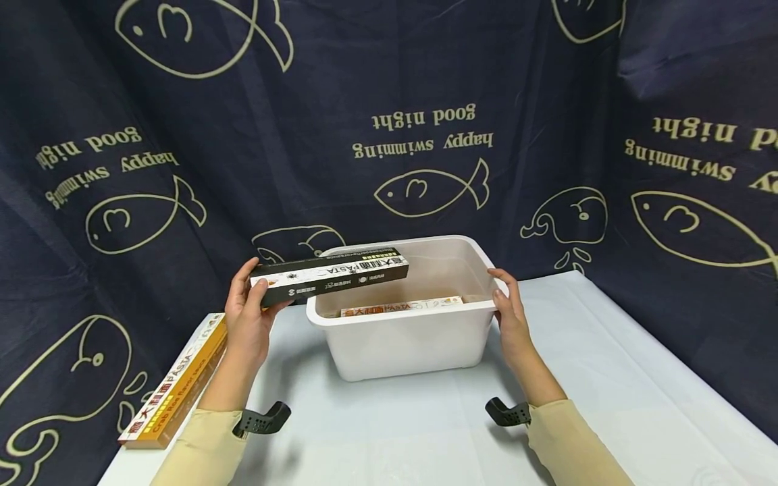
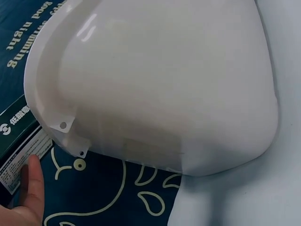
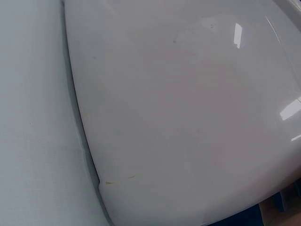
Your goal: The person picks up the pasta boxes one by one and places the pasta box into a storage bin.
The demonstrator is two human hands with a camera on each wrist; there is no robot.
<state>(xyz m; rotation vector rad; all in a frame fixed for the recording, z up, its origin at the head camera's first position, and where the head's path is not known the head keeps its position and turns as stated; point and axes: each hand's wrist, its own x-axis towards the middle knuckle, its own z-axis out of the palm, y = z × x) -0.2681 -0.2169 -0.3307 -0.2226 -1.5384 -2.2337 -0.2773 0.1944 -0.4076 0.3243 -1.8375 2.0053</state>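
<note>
A white-covered table (image 1: pixel 425 439) is backed by dark navy fabric (image 1: pixel 425 67) printed with pale fish and whale outlines. On it is set a white, glossy plastic bin (image 1: pixel 407 351), rectangular with rounded corners and open at the top.

Across the left part of the bin's opening is held a long, slim black cardboard box (image 1: pixel 331 277). Its long axis is laid roughly left to right, with the right end reaching over the opening, slightly farther up the view, and the left end projecting past the bin's left rim. It is gripped at that left end by the left hand (image 1: pixel 249 324), thumb on the near side; the left hand is thus the nearer one. The bin's right rim is held by the right hand (image 1: pixel 513 320), well apart from the black box.

The black box is marked by a white band with dark lettering, "PASTA" included, and by small white print on its near side; in the left wrist view, a dark green face and a white label are shown. A similar long white-and-orange cardboard box (image 1: pixel 176 388) is laid on the table at the left, and a white box with red lettering (image 1: pixel 401 307) is partly seen inside the bin.
</note>
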